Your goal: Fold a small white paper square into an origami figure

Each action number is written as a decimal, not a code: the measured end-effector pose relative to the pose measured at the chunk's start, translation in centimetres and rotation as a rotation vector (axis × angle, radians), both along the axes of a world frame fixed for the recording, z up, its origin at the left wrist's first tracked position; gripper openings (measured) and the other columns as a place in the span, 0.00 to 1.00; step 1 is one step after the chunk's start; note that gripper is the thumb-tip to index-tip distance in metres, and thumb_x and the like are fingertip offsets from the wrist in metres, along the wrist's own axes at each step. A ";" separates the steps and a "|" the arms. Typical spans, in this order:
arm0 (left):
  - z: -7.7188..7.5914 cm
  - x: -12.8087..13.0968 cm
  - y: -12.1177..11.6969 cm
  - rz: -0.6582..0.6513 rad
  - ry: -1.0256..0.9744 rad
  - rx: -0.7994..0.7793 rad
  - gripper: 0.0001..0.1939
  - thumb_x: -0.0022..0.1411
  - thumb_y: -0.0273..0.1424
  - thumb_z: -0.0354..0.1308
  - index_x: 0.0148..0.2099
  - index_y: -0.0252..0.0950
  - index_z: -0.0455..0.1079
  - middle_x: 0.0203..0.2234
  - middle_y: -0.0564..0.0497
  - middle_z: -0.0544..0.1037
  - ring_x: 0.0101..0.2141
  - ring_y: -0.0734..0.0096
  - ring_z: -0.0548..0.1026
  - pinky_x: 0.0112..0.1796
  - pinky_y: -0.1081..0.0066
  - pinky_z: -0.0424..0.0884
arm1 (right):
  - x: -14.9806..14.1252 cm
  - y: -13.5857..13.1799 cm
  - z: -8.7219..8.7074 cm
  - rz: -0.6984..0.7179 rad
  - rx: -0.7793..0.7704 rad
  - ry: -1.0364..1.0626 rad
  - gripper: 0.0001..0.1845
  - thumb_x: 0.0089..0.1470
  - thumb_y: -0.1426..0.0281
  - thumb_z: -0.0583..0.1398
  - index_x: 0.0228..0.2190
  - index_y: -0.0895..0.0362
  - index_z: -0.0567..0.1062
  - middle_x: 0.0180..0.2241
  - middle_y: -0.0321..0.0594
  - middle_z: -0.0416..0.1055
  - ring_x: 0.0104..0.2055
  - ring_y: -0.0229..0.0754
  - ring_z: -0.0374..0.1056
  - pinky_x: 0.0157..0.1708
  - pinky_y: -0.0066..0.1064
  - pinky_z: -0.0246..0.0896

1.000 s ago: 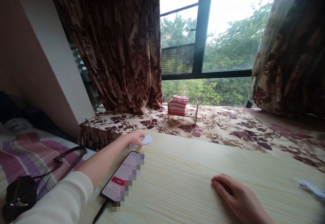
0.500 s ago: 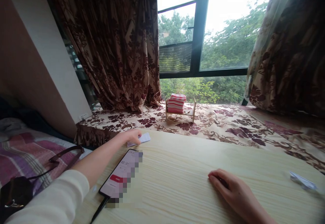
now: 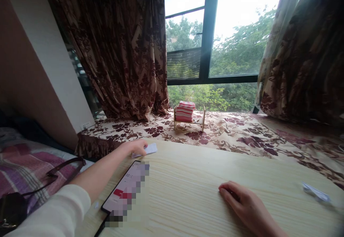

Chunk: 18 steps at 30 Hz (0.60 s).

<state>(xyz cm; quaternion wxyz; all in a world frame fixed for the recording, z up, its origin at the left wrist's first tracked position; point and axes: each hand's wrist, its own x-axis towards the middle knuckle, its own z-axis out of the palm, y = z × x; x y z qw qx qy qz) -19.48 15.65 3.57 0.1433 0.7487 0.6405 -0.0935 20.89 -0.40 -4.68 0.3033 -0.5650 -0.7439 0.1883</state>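
At the far left corner of the table, my left hand is closed on a flat white pad with faint lines, perhaps folded paper; it lies low against the tabletop. Part of the pad is covered by my fingers. My right hand rests on its side on the pale wooden table, fingers curled in and thumb along them, with nothing showing in it. Between the hands, nearer the left arm, lies a phone with a timer on its screen and a cable plugged in.
On the flowered window-seat cover stands a small wooden rack with a stack of red-and-white striped cloths. A folded white slip lies at the table's right. A dark bag sits on the bed at the left.
The view has shifted slightly, so everything sits a little lower and to the left. My left hand keeps its hold on the white pad; my right hand rests as before.
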 end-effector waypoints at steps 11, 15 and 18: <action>-0.1 0.0 0.3 -0.047 0.080 -0.042 0.17 0.62 0.35 0.54 0.52 0.34 0.65 0.47 0.45 0.70 0.43 0.62 0.72 0.41 0.59 0.71 | 0.0 0.0 -0.1 0.000 -0.001 -0.025 0.14 0.56 0.60 0.51 0.28 0.52 0.73 0.30 0.38 0.75 0.32 0.44 0.70 0.33 0.30 0.63; -0.2 0.0 0.4 -0.046 0.090 -0.046 0.17 0.62 0.35 0.54 0.52 0.34 0.64 0.47 0.45 0.70 0.43 0.62 0.72 0.41 0.59 0.71 | 0.0 0.1 -0.2 0.004 -0.005 -0.021 0.15 0.56 0.60 0.51 0.29 0.52 0.73 0.30 0.38 0.75 0.33 0.44 0.70 0.33 0.30 0.63; -0.3 0.1 0.6 -0.044 0.088 -0.042 0.17 0.62 0.35 0.54 0.52 0.33 0.65 0.47 0.45 0.70 0.43 0.62 0.72 0.41 0.58 0.71 | 0.1 0.1 -0.2 0.005 -0.009 -0.017 0.15 0.56 0.60 0.51 0.30 0.52 0.73 0.31 0.39 0.75 0.33 0.44 0.70 0.34 0.30 0.63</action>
